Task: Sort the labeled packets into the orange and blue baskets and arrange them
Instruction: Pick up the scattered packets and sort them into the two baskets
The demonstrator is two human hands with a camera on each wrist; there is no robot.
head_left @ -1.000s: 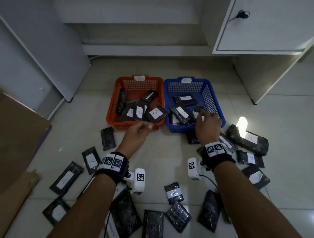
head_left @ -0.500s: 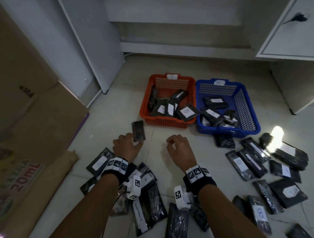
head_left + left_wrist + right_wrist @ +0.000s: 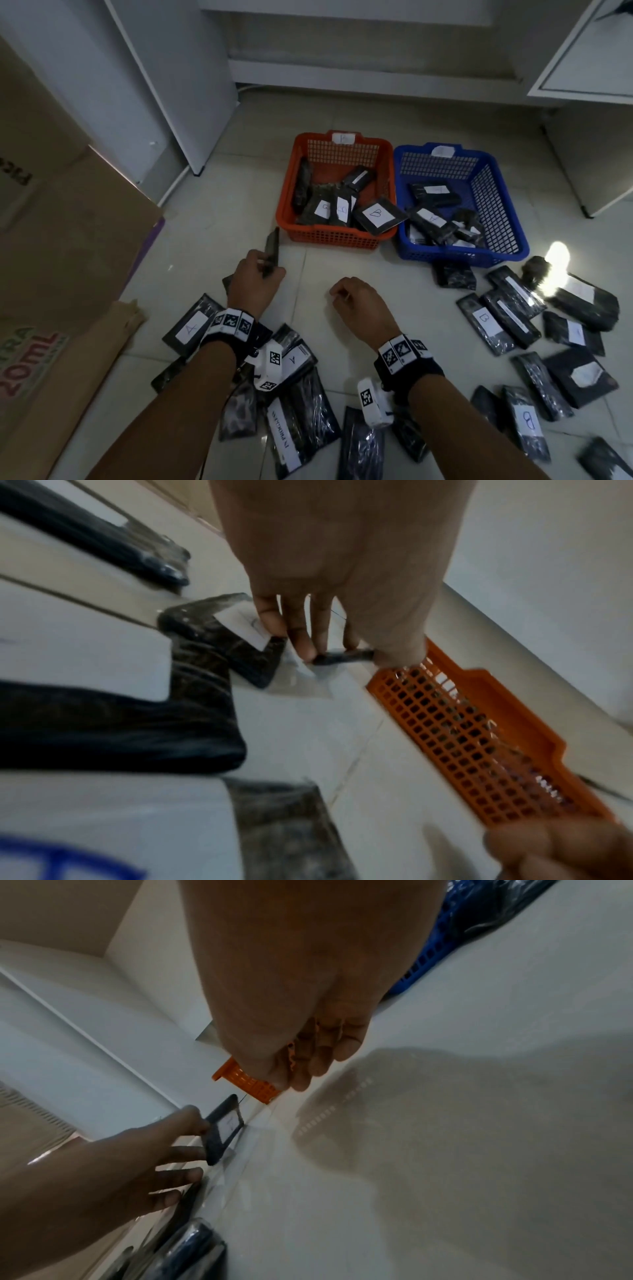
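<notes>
Left hand (image 3: 255, 284): my fingers pinch the held packet (image 3: 272, 251) by its edges, tilted up on edge, just short of the orange basket (image 3: 337, 236).
Right hand (image 3: 359, 305): loosely curled over bare floor tile (image 3: 308, 342), holding nothing.
Held packet's label (image 3: 230, 1121): white, facing the right wrist camera; the letter is too blurred to read.
Orange basket: contents show B labels; a B packet (image 3: 378, 216) leans on the rim toward the blue basket (image 3: 507, 246).
Blue basket: holds several packets, one marked A, I think.
Floor packets (image 3: 486, 322): many unsorted, scattered on both sides.
Risk, misfile: if I don't read the label, the nearer orange basket may get the wrong letter.
Risk, slip: an edge pinch on slick wrap could let go mid-carry.
Risk, knock: a careless drop could tip the leaning B packet over the rim.
</notes>
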